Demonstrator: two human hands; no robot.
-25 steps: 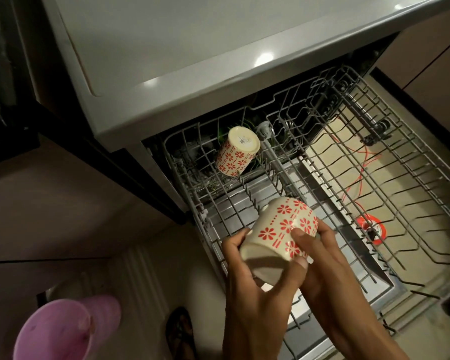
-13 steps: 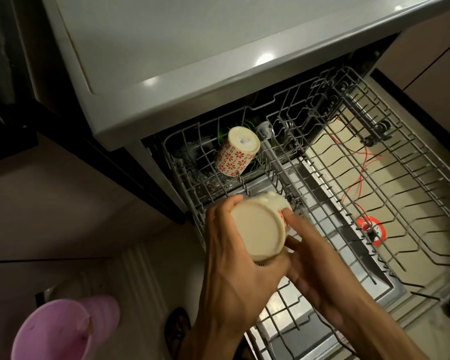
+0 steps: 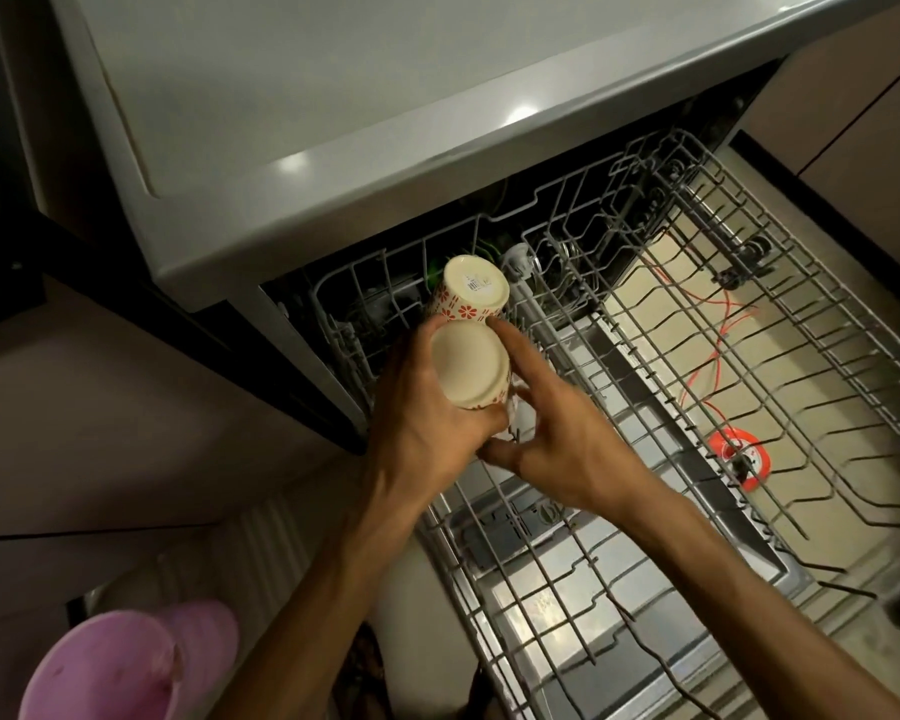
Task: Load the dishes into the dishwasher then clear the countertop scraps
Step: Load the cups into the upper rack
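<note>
The left hand (image 3: 427, 407) is wrapped around the side wall of an upside-down cup (image 3: 471, 371), thumb and fingers curled about its body so that the plain cream base faces up at the camera. The right hand (image 3: 557, 433) steadies it from the other side — one finger laid along the cup's far wall, the remaining fingers spread and lightly bent lower down near the rim, so it guides more than it clamps. The cup sits low over the left rear corner of the pulled-out dishwasher rack (image 3: 749, 387), just in front of a second cup (image 3: 468, 296) of the same red-flower pattern that already rests inverted and tilted there; whether the two touch cannot be told. It looks like glazed ceramic: stiff, moderately light, smooth enough to slip, and liable to chip if knocked against its neighbour or the wire tines. The body wall is the sensible place to hold it — a broad wrap around the middle, not the rim, which has to go down between the tines.
</note>
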